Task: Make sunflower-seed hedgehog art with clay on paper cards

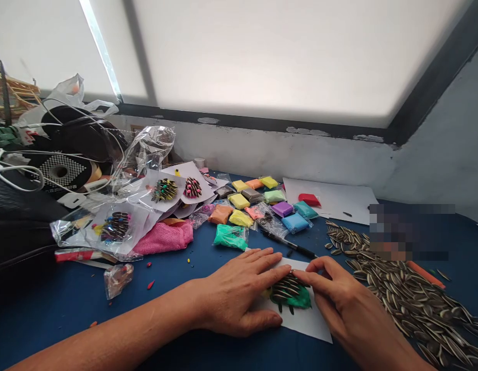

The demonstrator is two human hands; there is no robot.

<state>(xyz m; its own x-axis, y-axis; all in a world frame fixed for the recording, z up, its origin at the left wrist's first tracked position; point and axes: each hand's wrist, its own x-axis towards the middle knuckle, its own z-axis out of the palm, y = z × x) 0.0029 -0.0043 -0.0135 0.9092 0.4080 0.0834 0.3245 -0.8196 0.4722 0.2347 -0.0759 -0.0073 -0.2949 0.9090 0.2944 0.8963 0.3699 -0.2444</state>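
My left hand [239,293] lies flat on a white sheet of paper [308,322], fingers spread, fingertips touching a green clay lump [301,300] studded with striped sunflower seeds [285,287]. My right hand [339,299] presses its fingertips on the same seed-covered clay from the right. Neither hand grips anything; both rest on the piece on a blue table [69,304].
A heap of sunflower seeds [409,299] spreads at right. Coloured clay packets [262,206] and a black pen [289,243] lie behind the paper. Finished seed figures [165,189] on paper, a pink cloth [165,238], plastic bags and cables crowd the left.
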